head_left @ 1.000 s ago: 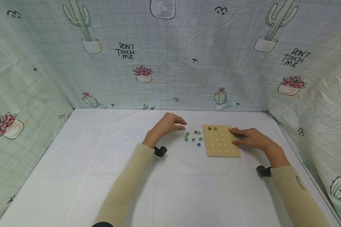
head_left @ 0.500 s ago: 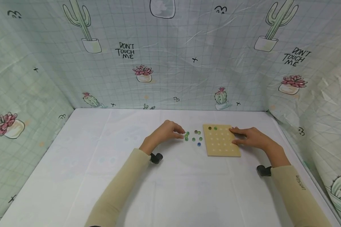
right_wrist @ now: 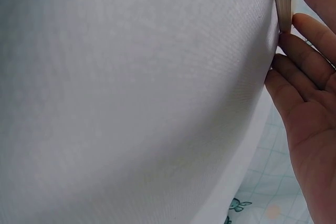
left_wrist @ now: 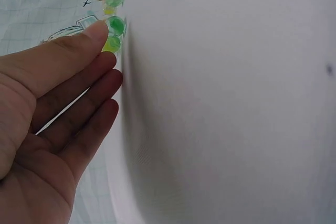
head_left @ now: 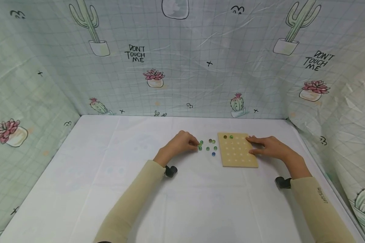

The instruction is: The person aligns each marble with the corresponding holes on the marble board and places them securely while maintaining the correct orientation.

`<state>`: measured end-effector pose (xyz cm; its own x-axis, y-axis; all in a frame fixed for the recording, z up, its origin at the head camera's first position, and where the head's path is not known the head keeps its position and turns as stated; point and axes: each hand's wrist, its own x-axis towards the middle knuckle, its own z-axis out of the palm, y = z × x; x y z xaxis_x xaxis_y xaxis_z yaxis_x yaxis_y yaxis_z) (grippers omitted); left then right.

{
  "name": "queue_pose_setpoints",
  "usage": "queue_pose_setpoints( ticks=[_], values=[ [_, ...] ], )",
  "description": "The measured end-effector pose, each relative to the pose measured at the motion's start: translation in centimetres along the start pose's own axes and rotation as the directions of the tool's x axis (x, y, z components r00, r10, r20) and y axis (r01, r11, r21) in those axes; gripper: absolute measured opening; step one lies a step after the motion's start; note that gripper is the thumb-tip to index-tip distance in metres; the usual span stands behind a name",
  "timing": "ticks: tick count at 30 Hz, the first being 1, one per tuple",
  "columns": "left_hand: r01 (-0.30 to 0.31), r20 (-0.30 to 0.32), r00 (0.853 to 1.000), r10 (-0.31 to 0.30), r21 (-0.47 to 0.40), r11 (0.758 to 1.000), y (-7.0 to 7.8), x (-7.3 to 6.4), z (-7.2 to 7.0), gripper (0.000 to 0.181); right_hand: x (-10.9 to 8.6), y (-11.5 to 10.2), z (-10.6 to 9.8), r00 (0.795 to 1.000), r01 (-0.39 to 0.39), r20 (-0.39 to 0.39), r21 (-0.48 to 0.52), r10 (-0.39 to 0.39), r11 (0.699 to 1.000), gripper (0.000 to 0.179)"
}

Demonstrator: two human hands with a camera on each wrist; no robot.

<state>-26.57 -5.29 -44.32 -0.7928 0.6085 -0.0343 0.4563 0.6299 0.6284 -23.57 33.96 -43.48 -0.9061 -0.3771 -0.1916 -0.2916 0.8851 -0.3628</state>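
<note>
My left hand (head_left: 179,145) reaches in from the left, its fingertips at a small cluster of green glass marbles (head_left: 201,142). In the left wrist view, a yellow-green marble (left_wrist: 112,44) sits right by the thumb tip and fingers, and a green marble (left_wrist: 116,25) lies just beyond. Whether the fingertips touch them is hard to tell. My right hand (head_left: 270,147) rests at the right edge of a square wooden board (head_left: 239,163) dotted with rows of hollows, fingers extended onto it. A brown marble (head_left: 225,137) and a green marble (head_left: 231,137) sit in its far row.
More loose marbles lie between the left hand and the board, among them a brown one (head_left: 210,140) and a blue one (head_left: 213,154). The white-covered table (head_left: 182,202) ends at a cactus-print cloth (head_left: 182,84) behind and at both sides.
My left hand has come down towards the near side and slightly right, and its fingertips have drawn closer together at the green marbles. My right hand stays at the board.
</note>
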Motion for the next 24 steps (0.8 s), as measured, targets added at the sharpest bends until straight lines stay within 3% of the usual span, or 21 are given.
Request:
queue_pose_setpoints(
  ticks=[5, 14, 24],
  values=[
    [-0.033, -0.006, 0.999, 0.033, 0.006, 0.999, 0.2, 0.5, 0.4, 0.018, 0.0, -0.1, -0.1, 1.0, 0.003, 0.001, 0.006, -0.003, 1.0, 0.076],
    [-0.034, 0.017, 0.999, 0.034, 0.032, 0.999, 0.6, 1.4, 0.8, 0.019, 0.0, 0.1, 0.1, 1.0, 0.009, -0.013, 0.009, -0.009, 1.0, 0.076],
    [-0.054, 0.01, 0.999, 0.053, 0.049, 0.997, 0.5, 1.3, 0.7, 0.014, 0.0, 0.1, 0.1, 1.0, 0.011, -0.019, 0.017, -0.011, 1.0, 0.075]
  ],
)
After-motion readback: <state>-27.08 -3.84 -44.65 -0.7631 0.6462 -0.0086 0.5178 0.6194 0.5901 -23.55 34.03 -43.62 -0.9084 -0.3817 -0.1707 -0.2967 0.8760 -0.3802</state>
